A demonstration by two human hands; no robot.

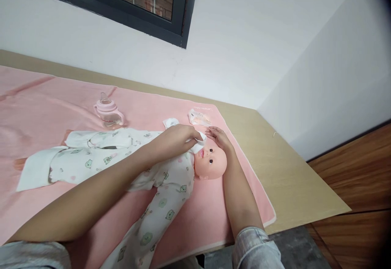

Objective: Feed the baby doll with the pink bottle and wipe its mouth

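A baby doll [210, 163] lies on its back, its bald head to the right, dressed in a white suit [171, 179] with green animal prints. My left hand [183, 136] reaches across the doll's chest, fingers closed on a small white cloth [200, 139] held against the doll's mouth and chin. Beside the top of the doll's head is my right hand [220, 137], fingers stretched out and empty, with the palm side near the head. My left forearm hides part of the doll's body.
A pink baby bottle [109, 114] with two handles stands beyond the doll's legs. A clear plastic packet [199, 117] lies behind my hands. Under everything is a pink blanket [55, 102] on a wooden table [275, 175], against a white wall with a window [146, 0].
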